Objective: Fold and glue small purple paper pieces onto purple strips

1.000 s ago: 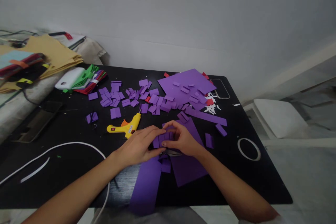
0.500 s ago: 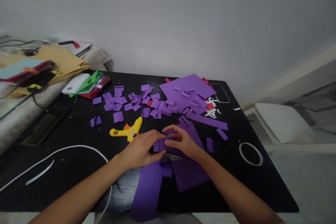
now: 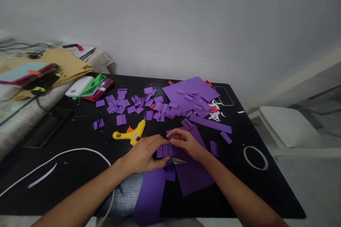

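Between my two hands lies a folded purple paper piece [image 3: 165, 150] with creased panels side by side. My left hand [image 3: 145, 151] spans its left part, fingers along the top edge and thumb below. My right hand [image 3: 186, 143] is curled at its upper right edge, fingertips pinched close to the left fingertips. Metal scissor blades [image 3: 178, 160] show just under the piece, with their handles hidden by my left hand. Beneath lies a large purple sheet [image 3: 193, 177], and a purple strip [image 3: 150, 195] runs toward the table's front edge.
A yellow glue gun [image 3: 130, 134] lies left of my hands. Many small purple paper pieces [image 3: 121, 119] are scattered behind it. Another purple sheet [image 3: 191, 88] and white scraps [image 3: 215, 115] lie farther back. A white cable [image 3: 80, 148] curves at left; a white ring [image 3: 255, 158] lies right.
My hands stay over the folded purple paper; the right fingers shift slightly, and more of the creased panels shows. The whole view has shifted a little.
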The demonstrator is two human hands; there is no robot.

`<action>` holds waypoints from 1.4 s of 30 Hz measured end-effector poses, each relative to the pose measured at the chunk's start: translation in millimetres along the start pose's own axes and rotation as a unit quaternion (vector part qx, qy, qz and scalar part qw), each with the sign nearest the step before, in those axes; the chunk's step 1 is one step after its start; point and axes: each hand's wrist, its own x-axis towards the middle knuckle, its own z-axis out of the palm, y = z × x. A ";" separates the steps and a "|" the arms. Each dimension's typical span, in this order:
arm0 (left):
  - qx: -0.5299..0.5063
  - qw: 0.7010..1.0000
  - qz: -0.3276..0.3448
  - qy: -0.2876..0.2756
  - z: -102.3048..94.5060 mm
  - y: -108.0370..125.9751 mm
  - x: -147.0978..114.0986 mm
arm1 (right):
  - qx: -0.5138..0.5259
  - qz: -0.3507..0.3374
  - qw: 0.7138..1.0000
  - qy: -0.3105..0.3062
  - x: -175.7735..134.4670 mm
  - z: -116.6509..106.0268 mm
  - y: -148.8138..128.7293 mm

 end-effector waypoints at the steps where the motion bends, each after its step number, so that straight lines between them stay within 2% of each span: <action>1: 0.000 1.000 -0.001 0.000 0.2 0.0 -0.1 | 0.002 -0.001 1.000 0.002 0.4 -0.3 0.4; 31: -0.014 1.000 -0.015 -0.003 -3.5 3.2 2.8 | 0.010 0.007 1.000 0.007 -0.3 -2.2 1.8; 34: -0.030 0.999 -0.020 0.040 -17.6 4.6 7.0 | 0.030 0.007 1.000 -0.003 0.3 -1.4 1.7; 36: -0.010 0.994 -0.055 0.089 -35.7 1.2 12.0 | 0.044 0.008 0.999 -0.020 0.7 -0.6 1.3; 38: 0.043 0.986 -0.104 0.121 -59.9 -8.2 19.6 | 0.046 0.006 0.998 -0.031 1.1 0.1 0.6; 42: 0.137 0.957 -0.223 0.122 -115.0 -44.9 43.6 | 0.043 0.002 0.998 -0.035 1.8 0.8 -0.2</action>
